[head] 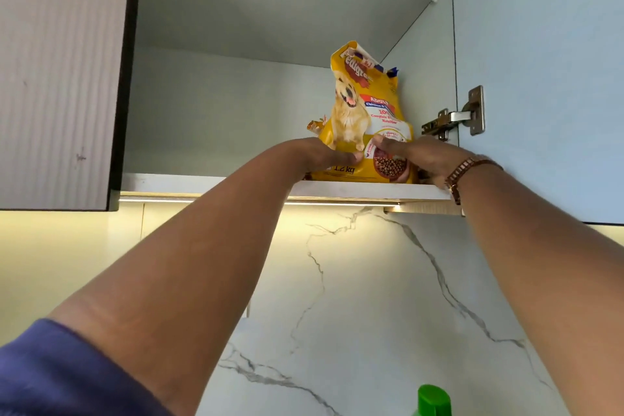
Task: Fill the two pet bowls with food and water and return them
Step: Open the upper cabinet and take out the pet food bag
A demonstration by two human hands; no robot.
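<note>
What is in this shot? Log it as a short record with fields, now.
setting: open wall cabinet above a marble backsplash
item: yellow dog food bag, upright on the bottom shelf
left hand: grips the bag's lower left
right hand: grips the bag's lower right; bracelet on the wrist
foreground: green cap at the bottom edge
pet bowls: not in view

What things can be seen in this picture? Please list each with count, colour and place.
dog food bag: one, yellow, upright on the bottom cabinet shelf
cabinet door: one, pale, open at right
hinge: one, metal, on that door
marble wall: white, grey veins, below cabinet
green cap: one, bottom edge
left hand: grips bag's lower left
right hand: grips bag's lower right, bracelet on wrist
</note>
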